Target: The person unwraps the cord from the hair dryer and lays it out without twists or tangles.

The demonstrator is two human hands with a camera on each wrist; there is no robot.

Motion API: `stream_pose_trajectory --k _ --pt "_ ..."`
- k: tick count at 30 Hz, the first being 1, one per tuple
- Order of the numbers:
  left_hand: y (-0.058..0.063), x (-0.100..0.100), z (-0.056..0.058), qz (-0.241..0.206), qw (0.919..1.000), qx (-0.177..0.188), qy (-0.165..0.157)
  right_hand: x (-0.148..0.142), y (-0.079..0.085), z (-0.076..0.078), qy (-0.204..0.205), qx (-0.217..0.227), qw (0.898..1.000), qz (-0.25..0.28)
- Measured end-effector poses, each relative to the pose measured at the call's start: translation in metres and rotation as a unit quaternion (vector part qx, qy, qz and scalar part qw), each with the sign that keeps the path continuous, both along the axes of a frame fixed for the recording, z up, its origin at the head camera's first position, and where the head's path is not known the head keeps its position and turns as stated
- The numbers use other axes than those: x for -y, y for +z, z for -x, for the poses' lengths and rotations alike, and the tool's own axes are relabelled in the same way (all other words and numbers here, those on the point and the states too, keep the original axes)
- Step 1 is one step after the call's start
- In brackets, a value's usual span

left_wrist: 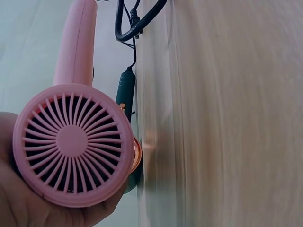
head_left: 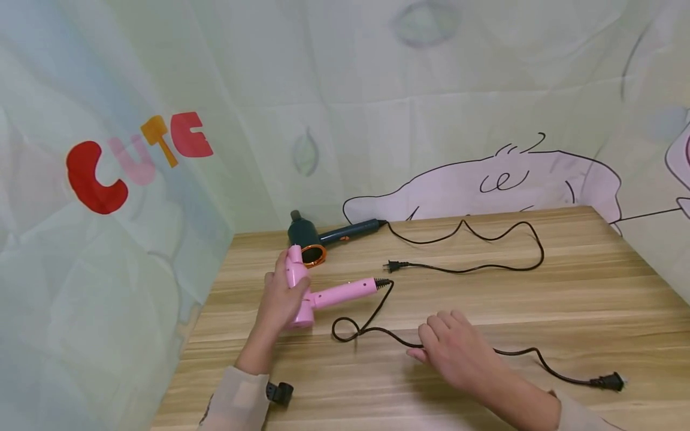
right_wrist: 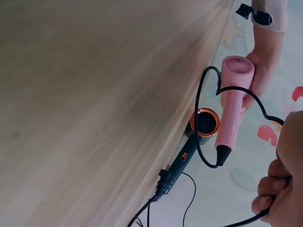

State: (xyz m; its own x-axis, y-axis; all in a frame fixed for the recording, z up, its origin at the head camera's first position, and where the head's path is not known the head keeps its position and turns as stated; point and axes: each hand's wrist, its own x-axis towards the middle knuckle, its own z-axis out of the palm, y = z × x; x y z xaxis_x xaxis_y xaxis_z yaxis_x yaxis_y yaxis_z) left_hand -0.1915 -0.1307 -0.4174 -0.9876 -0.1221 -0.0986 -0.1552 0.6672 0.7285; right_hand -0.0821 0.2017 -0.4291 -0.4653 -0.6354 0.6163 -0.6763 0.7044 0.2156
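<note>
My left hand grips the body of a pink hair dryer, whose handle extends to the right. In the left wrist view, the round slotted grille of this dryer faces the camera, with the palm and fingers wrapped around its side. A black cord runs from the handle's end through a small loop to my right hand. My right fingers curl round this cord, clearly visible in the right wrist view. Beyond my hand the cord continues to a black plug at the right.
Behind the pink dryer lies a dark green hair dryer with an orange-rimmed opening. Its cord loops to the right and back to a two-pin plug. A printed cloth hangs behind and left of the wooden table.
</note>
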Motion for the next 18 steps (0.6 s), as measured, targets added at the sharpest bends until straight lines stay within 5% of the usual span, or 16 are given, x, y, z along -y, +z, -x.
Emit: stream_pose_trajectory --k 8,18 --pt "-0.002 0.004 0.000 0.005 1.0000 0.000 0.008 -0.013 -0.014 -0.006 0.012 0.093 0.995 -0.038" --pt "-0.002 0.006 0.001 -0.005 0.9999 0.003 0.015 -0.034 -0.023 -0.006 -0.011 0.200 0.972 -0.121"
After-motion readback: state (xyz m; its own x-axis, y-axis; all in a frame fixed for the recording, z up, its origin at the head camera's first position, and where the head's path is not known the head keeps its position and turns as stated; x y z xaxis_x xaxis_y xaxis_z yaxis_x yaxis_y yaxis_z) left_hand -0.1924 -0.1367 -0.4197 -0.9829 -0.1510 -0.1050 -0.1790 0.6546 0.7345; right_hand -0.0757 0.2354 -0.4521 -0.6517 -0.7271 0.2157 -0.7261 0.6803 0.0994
